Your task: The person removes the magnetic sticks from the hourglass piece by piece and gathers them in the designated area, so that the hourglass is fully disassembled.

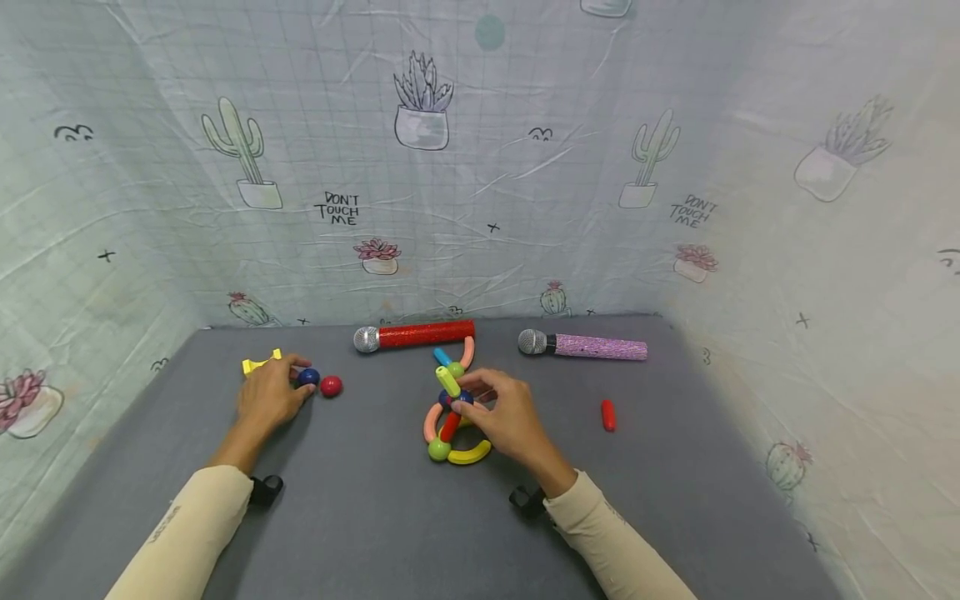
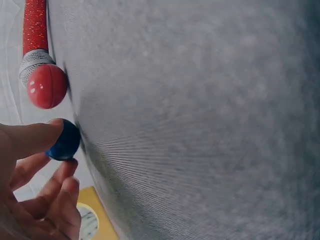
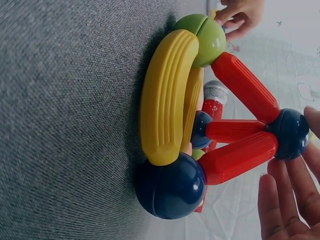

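Observation:
My left hand (image 1: pixel 268 398) pinches a dark blue ball (image 1: pixel 307 377) between thumb and fingers, low over the cloth. A red ball (image 1: pixel 331 386) lies just to its right, and a yellow piece (image 1: pixel 258 364) is beyond the hand. With thumb and fingers my right hand (image 1: pixel 513 417) holds the top blue ball (image 3: pixel 292 134) of a ball-and-stick figure. Three red sticks (image 3: pixel 240 155) slope down from that ball to a green ball (image 3: pixel 210 37) and two blue balls (image 3: pixel 171 186). Curved yellow sticks (image 3: pixel 167 100) form part of the base. A yellow-green stick (image 1: pixel 447 381) stands up from the top.
A red glitter microphone (image 1: pixel 427 335) lies behind the figure, near a pink curved stick (image 1: pixel 468 353) and a blue stick (image 1: pixel 442 357). Further right are a purple glitter microphone (image 1: pixel 600 347) and a loose red stick (image 1: pixel 608 416). A printed cloth (image 1: pixel 480 183) backs the grey surface.

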Demonstrator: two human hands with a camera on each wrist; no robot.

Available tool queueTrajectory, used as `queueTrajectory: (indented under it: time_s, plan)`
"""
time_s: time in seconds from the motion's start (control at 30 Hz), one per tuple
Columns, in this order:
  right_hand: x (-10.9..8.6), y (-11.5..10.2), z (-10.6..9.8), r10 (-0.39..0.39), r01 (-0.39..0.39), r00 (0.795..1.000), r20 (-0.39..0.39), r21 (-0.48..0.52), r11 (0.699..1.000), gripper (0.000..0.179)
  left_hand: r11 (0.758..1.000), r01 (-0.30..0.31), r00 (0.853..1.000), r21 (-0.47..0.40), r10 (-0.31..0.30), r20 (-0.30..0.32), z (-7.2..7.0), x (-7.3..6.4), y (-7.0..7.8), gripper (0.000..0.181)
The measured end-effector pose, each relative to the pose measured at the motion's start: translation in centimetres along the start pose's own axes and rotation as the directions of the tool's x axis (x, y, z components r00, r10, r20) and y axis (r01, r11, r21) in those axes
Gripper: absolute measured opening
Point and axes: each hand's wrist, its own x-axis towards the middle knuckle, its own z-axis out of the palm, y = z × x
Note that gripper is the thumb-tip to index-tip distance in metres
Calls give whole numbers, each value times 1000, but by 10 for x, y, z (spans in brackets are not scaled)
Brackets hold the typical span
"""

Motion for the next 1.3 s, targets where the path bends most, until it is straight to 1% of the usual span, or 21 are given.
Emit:
queueTrajectory:
  time_s: [0.07, 0.13, 0.17, 0.27, 0.37, 0.43, 0.53, 0.6, 0.7, 0.8, 0.9, 0.93, 1.0, 1.1, 1.2, 1.3]
  plan:
    - [0, 0, 1, 5, -5, 1000, 3, -3, 1000, 30, 1000, -22, 999, -3, 22, -33, -1, -3, 4, 42]
    - [-1, 0, 1, 9, -9, 1000, 2, -6, 1000, 30, 999, -46, 996, -8, 45, -76, -4, -8, 13, 42]
    - [-1, 0, 1, 10, -10, 1000, 0, -6, 1000, 30, 998, -61, 993, -17, 59, -100, -6, -11, 20, 42]
    - [-2, 1, 0, 19, -19, 1000, -4, -2, 1000, 31, 992, -123, 981, -39, 115, -156, -14, -18, 48, 40]
    - [-3, 1, 0, 30, -30, 1000, -2, 2, 1000, 32, 974, -217, 961, -72, 200, -191, -20, -24, 79, 39]
    - [-3, 1, 0, 37, -37, 999, 1, 2, 999, 32, 959, -269, 951, -88, 250, -182, -23, -28, 100, 39]
    - [-4, 2, 0, 45, -45, 999, 5, -2, 999, 33, 930, -343, 935, -135, 323, -147, -27, -35, 126, 39]
    - [-4, 2, 1, 48, -48, 999, 8, -5, 999, 33, 912, -377, 925, -161, 362, -116, -28, -39, 141, 41]
    - [-4, 3, 2, 44, -44, 999, 12, -10, 999, 33, 879, -435, 901, -196, 425, -90, -27, -45, 158, 44]
    - [-5, 3, 3, 42, -41, 999, 14, -14, 999, 33, 852, -475, 879, -220, 471, -74, -25, -48, 168, 43]
    - [-5, 3, 3, 34, -34, 999, 13, -14, 999, 33, 836, -503, 862, -219, 504, -57, -22, -49, 173, 41]
    - [-5, 4, 3, 31, -31, 999, 12, -15, 999, 33, 830, -516, 854, -212, 517, -52, -20, -49, 174, 40]
    - [-5, 4, 3, 25, -25, 1000, 12, -16, 1000, 33, 823, -531, 844, -204, 534, -43, -16, -49, 175, 40]
    - [-5, 5, 3, 19, -19, 1000, 10, -5, 1000, 33, 817, -544, 836, -189, 547, -44, -12, -48, 175, 44]
    - [-4, 6, 3, 18, -18, 1000, 9, 13, 1000, 32, 818, -546, 836, -183, 547, -50, -9, -48, 175, 50]
    - [-4, 6, 4, 16, -17, 1000, 9, 26, 1000, 32, 814, -550, 833, -188, 551, -52, -5, -46, 176, 52]
